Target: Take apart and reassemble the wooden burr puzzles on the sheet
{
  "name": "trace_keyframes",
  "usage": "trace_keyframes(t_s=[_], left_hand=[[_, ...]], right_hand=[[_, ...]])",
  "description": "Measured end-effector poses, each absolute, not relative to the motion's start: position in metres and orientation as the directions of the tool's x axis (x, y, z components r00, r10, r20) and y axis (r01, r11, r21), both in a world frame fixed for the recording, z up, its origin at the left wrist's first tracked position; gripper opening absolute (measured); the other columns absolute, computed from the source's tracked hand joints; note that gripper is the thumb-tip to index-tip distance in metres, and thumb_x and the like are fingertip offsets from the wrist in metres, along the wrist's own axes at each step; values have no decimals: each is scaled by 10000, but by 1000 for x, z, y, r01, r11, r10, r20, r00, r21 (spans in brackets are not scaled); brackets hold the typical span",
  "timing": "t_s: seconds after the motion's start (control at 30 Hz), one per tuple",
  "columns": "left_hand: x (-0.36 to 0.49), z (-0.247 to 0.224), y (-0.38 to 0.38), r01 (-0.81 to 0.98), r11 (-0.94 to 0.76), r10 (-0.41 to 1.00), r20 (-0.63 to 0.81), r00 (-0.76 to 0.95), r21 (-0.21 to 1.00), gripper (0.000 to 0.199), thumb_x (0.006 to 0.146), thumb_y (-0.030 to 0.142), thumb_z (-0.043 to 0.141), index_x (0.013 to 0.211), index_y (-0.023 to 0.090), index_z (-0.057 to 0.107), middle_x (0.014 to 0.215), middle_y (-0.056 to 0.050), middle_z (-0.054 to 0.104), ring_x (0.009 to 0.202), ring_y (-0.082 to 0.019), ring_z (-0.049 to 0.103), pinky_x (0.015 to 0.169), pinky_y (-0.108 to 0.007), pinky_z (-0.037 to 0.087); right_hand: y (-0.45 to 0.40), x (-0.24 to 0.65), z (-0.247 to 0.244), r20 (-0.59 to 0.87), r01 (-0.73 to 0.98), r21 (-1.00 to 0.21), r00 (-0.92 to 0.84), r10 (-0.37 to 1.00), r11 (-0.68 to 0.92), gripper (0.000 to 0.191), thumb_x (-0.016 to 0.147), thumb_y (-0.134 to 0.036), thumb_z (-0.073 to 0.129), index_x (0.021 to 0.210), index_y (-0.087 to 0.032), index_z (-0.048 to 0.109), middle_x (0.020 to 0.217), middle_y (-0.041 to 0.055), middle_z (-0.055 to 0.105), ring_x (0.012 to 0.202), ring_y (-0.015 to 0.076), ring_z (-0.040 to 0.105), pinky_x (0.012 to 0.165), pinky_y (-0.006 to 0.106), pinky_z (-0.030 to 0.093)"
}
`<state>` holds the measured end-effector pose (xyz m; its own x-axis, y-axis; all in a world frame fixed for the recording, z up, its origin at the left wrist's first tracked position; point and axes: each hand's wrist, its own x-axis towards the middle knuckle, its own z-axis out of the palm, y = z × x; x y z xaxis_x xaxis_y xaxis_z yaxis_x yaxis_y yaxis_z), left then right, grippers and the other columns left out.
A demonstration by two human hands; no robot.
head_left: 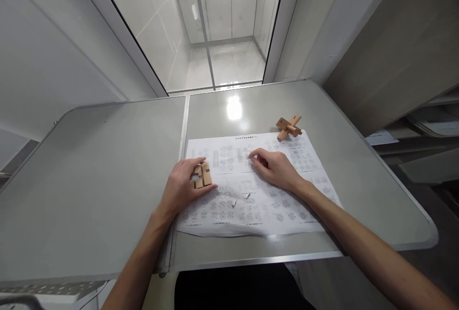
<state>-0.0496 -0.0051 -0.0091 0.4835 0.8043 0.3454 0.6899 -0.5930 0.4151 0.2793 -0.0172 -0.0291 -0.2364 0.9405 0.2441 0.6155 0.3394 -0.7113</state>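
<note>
Wooden pieces [207,175] sit pinched in left fingers [208,188]; right fingers [256,152] curl together over paper [229,224].

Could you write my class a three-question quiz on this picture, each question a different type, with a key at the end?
1. Multiple choice: what is between the left hand's thumb and fingers?
a) a pen
b) notched wooden pieces
c) a cup

2. True or false: the crossed wooden object lies farther from the person than the right hand does.

3. Fill in the blank: beneath the right hand lies a printed ____.

Key: 1: b. 2: true; it is near the far right corner of the printed page. 3: sheet of paper.
</note>
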Motion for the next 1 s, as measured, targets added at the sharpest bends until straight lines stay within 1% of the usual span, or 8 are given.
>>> trace_keyframes(t_s=[0.17, 0.27, 0.33, 0.5, 0.6, 0.77, 0.9, 1.0], left_hand=[[-19, -6, -5, 601, -686, 727, 360, 584, 410, 702, 859, 512, 895, 1411, 233, 563, 1162, -103, 742, 1017, -297, 697, 901, -449, 586], [2, -5, 1, 531, -745, 664, 372, 649, 403, 740, 847, 511, 906, 1430, 232, 545, 1209, -107, 742, 1028, -297, 692, 926, -462, 573], [13, -7, 7, 502, -771, 632, 368, 683, 392, 743, 851, 506, 902, 1434, 221, 539, 1204, -110, 750, 1028, -301, 687, 936, -471, 568], [31, -15, 19, 476, -789, 603, 343, 720, 387, 716, 857, 513, 888, 1421, 215, 563, 1206, -117, 752, 1034, -308, 687, 951, -487, 559], [33, -16, 22, 471, -788, 601, 334, 726, 396, 749, 851, 516, 893, 1441, 215, 543, 1238, -118, 741, 1094, -323, 688, 986, -502, 552], [21, -10, 23, 485, -779, 608, 290, 739, 398, 905, 814, 583, 906, 1522, 219, 477, 1421, -171, 645, 1297, -384, 634, 1100, -558, 511], [2, -9, 27, 506, -754, 632, 255, 732, 418, 922, 792, 617, 910, 1512, 218, 496, 1423, -181, 622, 1298, -396, 623, 1100, -564, 517], [-8, -9, 29, 508, -731, 649, 236, 723, 456, 807, 822, 576, 902, 1462, 240, 542, 1391, -152, 633, 1288, -372, 618, 1096, -549, 522]], right_hand=[[-17, 280, -29, 234, 617, -713, -237, 943, 332, 191, 1047, -274, 518, 1051, -224, 702, 676, -10, 651, 544, 152, 544, 596, 293, 401], [-16, 280, -29, 234, 619, -712, -238, 943, 333, 189, 1051, -273, 523, 1060, -223, 705, 691, -3, 673, 554, 155, 558, 605, 292, 412], [-16, 280, -29, 236, 615, -715, -238, 942, 334, 186, 1055, -277, 527, 1064, -222, 705, 691, -3, 675, 559, 158, 564, 612, 293, 418], [-15, 281, -30, 231, 618, -714, -236, 944, 329, 177, 1058, -267, 531, 1073, -219, 700, 679, -11, 662, 569, 158, 572, 620, 292, 415], [-15, 281, -29, 229, 618, -714, -238, 944, 329, 173, 1060, -257, 531, 1074, -214, 698, 681, -14, 662, 564, 153, 572, 613, 288, 412], [-15, 281, -27, 249, 589, -728, -250, 936, 351, 168, 1064, -252, 540, 1074, -202, 700, 689, -16, 665, 557, 142, 567, 587, 279, 428], [-16, 279, -25, 290, 547, -736, -279, 916, 399, 121, 1042, -271, 612, 1121, -218, 686, 808, 0, 697, 588, 137, 575, 580, 281, 461], [-17, 276, -23, 352, 536, -699, -319, 880, 474, 163, 1003, -285, 686, 1156, -237, 656, 960, 34, 715, 657, 153, 603, 602, 304, 499]])
